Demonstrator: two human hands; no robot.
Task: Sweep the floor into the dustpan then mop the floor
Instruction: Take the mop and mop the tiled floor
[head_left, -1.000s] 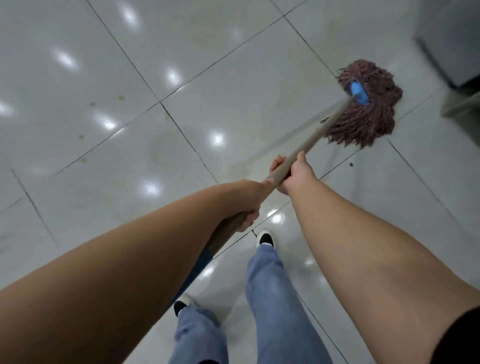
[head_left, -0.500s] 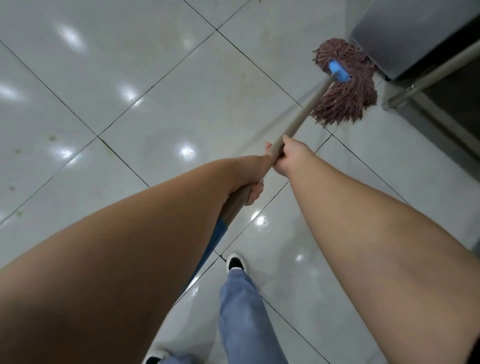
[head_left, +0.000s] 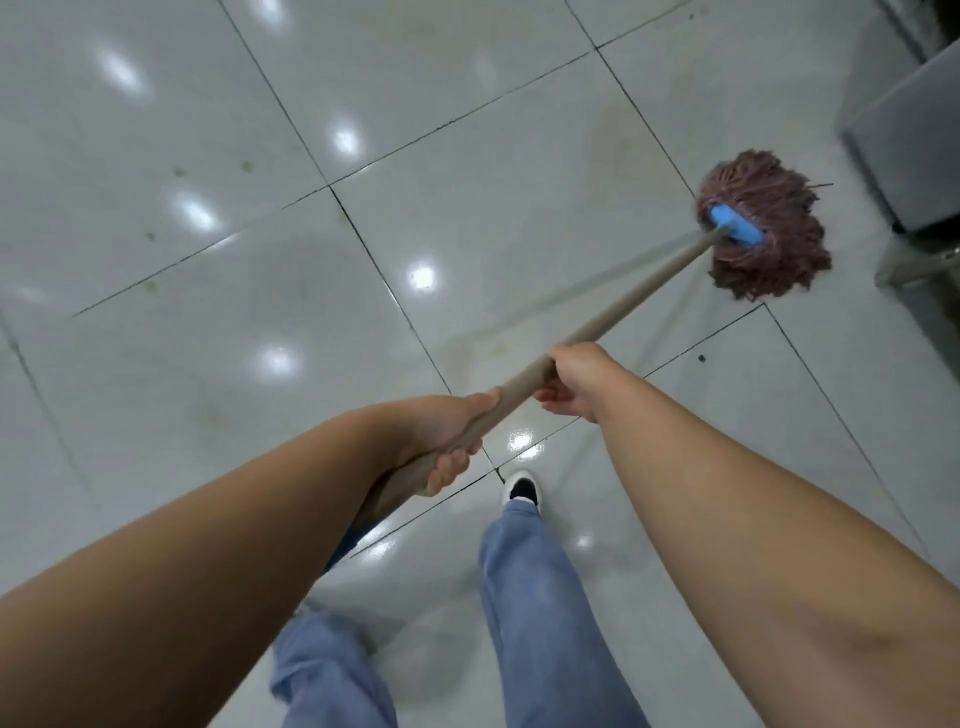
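My left hand (head_left: 441, 436) and right hand (head_left: 571, 382) both clenched round mop handle (head_left: 639, 296). Mop head (head_left: 763, 228) near grey cabinet (head_left: 914, 156); best keep strands flat, overlap strokes away from cabinet.

Your left hand (head_left: 441, 436) and right hand (head_left: 576, 382) both grip the mop handle (head_left: 639, 301); the reddish-brown string mop head (head_left: 769, 260) rests on the glossy tiled floor (head_left: 208, 260) near a grey cabinet (head_left: 904, 156).

Left hand (head_left: 441, 436) and right hand (head_left: 574, 382) curled, arms outstretched.
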